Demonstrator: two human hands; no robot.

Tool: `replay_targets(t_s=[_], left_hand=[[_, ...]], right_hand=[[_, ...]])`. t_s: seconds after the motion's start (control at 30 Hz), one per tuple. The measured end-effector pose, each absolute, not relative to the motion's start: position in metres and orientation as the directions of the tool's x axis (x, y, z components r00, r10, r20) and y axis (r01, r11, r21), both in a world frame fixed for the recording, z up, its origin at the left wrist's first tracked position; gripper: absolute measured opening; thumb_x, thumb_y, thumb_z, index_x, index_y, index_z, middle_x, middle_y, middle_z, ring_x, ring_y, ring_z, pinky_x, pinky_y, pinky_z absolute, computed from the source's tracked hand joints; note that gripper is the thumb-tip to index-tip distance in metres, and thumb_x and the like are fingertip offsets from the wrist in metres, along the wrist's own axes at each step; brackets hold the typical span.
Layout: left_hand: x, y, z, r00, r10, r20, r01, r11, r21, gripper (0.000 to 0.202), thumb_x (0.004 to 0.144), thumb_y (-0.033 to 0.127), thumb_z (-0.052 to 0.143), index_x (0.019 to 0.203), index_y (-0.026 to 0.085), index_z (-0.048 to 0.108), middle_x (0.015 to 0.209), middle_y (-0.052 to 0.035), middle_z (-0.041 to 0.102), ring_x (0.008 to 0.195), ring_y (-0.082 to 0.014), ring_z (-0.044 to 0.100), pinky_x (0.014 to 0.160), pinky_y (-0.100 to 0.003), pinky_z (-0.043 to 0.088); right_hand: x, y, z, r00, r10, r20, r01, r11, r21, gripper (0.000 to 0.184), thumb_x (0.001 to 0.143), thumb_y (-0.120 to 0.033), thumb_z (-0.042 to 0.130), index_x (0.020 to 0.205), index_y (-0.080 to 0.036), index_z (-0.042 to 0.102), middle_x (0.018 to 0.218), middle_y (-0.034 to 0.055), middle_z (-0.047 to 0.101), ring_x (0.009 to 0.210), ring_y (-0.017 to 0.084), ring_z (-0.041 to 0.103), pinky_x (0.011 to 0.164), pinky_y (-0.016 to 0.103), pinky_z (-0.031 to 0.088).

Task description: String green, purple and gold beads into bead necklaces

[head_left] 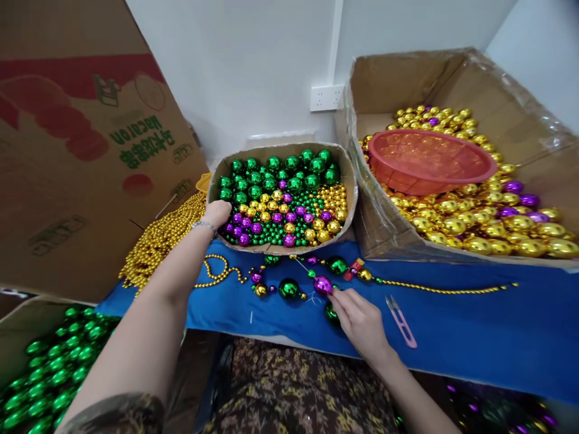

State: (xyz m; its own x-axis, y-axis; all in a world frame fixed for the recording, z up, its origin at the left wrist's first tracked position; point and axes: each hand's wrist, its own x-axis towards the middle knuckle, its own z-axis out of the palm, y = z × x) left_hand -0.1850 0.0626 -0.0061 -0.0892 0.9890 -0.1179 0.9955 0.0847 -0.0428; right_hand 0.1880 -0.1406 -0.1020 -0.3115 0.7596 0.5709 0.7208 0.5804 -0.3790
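Note:
My left hand (216, 214) reaches into the front left corner of a small cardboard tray (348, 199) of green, gold and purple balls, its fingers curled down among the purple balls (246, 228); what they hold is hidden. My right hand (357, 319) rests on the blue cloth (474, 325), fingertips pinched on a purple ball (322, 284) of a partly strung bead string (289, 288). A green ball (331, 313) lies under that hand.
A big cardboard box (520, 108) at the right holds gold balls and a red plastic basket (429, 160). Pink thread snips (401, 322) lie on the cloth. Gold bead strands (158, 238) are heaped at the left. A box of green balls (49, 367) sits lower left.

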Motion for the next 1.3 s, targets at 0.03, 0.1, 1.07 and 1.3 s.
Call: replay_targets(t_s=[0.03, 0.1, 1.07, 1.3], left_hand=[[-0.185, 0.063, -0.006, -0.099, 0.989, -0.111, 0.994, 0.093, -0.057, 0.021, 0.078, 0.023, 0.055, 0.075, 0.007, 0.070, 0.077, -0.0241, 0.069, 0.096, -0.0331, 0.066, 0.086, -0.039, 0.047], [-0.184, 0.063, -0.007, -0.110, 0.990, -0.091, 0.992, 0.103, -0.077, 0.021, 0.078, 0.023, 0.056, 0.073, 0.008, 0.069, 0.077, -0.0242, 0.069, 0.095, -0.0333, 0.066, 0.085, -0.040, 0.047], [-0.043, -0.075, -0.032, 0.186, 0.942, -0.278, -0.479, 0.334, 0.812, 0.030, 0.066, 0.029, 0.081, 0.087, 0.012, 0.070, 0.074, -0.0046, 0.068, 0.058, -0.0089, 0.059, 0.044, -0.015, 0.042], [-0.040, -0.078, -0.032, 0.204, 0.942, -0.265, -0.434, 0.330, 0.839, 0.032, 0.068, 0.029, 0.081, 0.091, 0.010, 0.071, 0.074, -0.0065, 0.069, 0.058, -0.0088, 0.058, 0.045, -0.015, 0.042]], right_hand=[[0.188, -0.141, -0.102, -0.312, 0.759, 0.572, 0.721, 0.581, -0.378, 0.024, 0.098, -0.023, 0.045, 0.099, -0.017, 0.068, 0.074, 0.0043, 0.064, 0.067, 0.013, 0.062, 0.066, 0.023, 0.048], [0.187, -0.141, -0.103, -0.310, 0.755, 0.577, 0.725, 0.581, -0.371, 0.025, 0.098, -0.024, 0.044, 0.099, -0.017, 0.068, 0.074, 0.0044, 0.064, 0.067, 0.013, 0.062, 0.065, 0.023, 0.048], [0.179, -0.145, -0.089, -0.292, 0.780, 0.554, 0.755, 0.543, -0.367, 0.030, 0.100, -0.028, 0.042, 0.094, -0.018, 0.069, 0.072, 0.0033, 0.066, 0.065, 0.012, 0.060, 0.064, 0.022, 0.044], [0.182, -0.145, -0.089, -0.291, 0.788, 0.543, 0.760, 0.535, -0.370, 0.030, 0.100, -0.028, 0.042, 0.095, -0.017, 0.070, 0.072, 0.0034, 0.065, 0.066, 0.012, 0.060, 0.065, 0.023, 0.043]])
